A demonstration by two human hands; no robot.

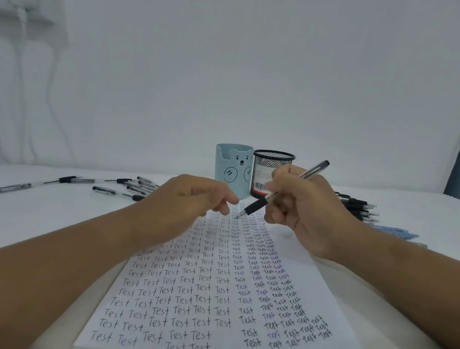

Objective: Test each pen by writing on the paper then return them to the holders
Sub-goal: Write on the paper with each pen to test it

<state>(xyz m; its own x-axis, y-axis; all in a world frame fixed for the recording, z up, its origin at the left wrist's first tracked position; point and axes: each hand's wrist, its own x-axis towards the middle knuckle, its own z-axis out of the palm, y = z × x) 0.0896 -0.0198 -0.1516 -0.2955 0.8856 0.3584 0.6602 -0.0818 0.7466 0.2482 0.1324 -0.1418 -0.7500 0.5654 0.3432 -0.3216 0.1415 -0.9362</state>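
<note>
the pen (275, 193) in use is a clear-barrelled one with a black rubber grip, pinched in the right hand (302, 209), fingers curled round its barrel, just in front of the black mesh holder (271, 173). it slants with its tail up and to the right of that holder's rim and its tip down and to the left, at the far end of the paper (218, 286); whether the tip actually touches the sheet cannot be told. the left hand (190, 201) hovers in front and to the left of the mesh holder, fingers loosely curled with the tips drawn near each other, holding nothing that can be seen. the paper lies in front of the mesh holder and runs toward the viewer, filled with columns of the word "test" in black ink, a few in bluish ink. the pale blue bear holder (231, 168) stands upright, touching or just beside the mesh holder on its left. scattered pens (123, 187) lie flat on the white table (29, 222) well to the left of the mesh holder. a stacked pile of black-ended pens (359, 209) lies to the right of the mesh holder, partly hidden by the right hand. a blue patterned item (395, 232) lies further right of that pile.
</note>
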